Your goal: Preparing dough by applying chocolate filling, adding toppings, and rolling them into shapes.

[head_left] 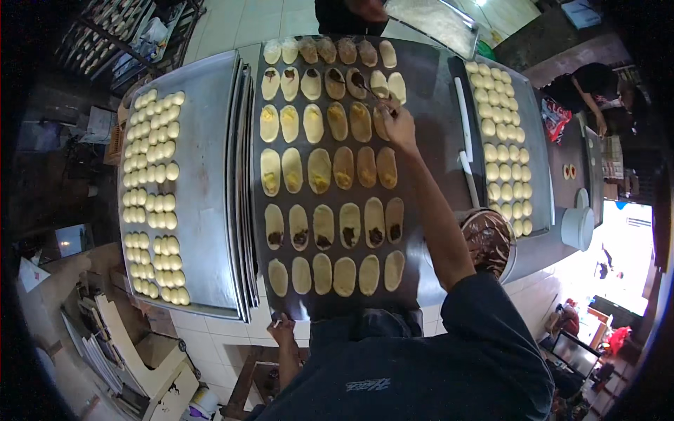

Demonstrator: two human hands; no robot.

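My right hand (397,126) reaches over the far part of the dark table (435,77), closed on a thin spoon (372,91). The spoon's chocolate-smeared tip is over a flattened dough oval (357,90) in the second row from the far edge. Ovals to its left carry dark dabs; two to its right are bare. Nearer rows hold yellow filling (319,181), then chocolate filling (323,238), and the nearest row (344,277) is plain. By the table's near left corner, my left hand (283,331) is curled around a small whitish thing too small to name.
A tub of chocolate (486,242) stands right of my forearm, below two white rolling pins (461,116) (468,175). Trays of dough balls flank the table, left (203,175) and right (537,161). One person (351,17) stands opposite; another (586,91) works at right.
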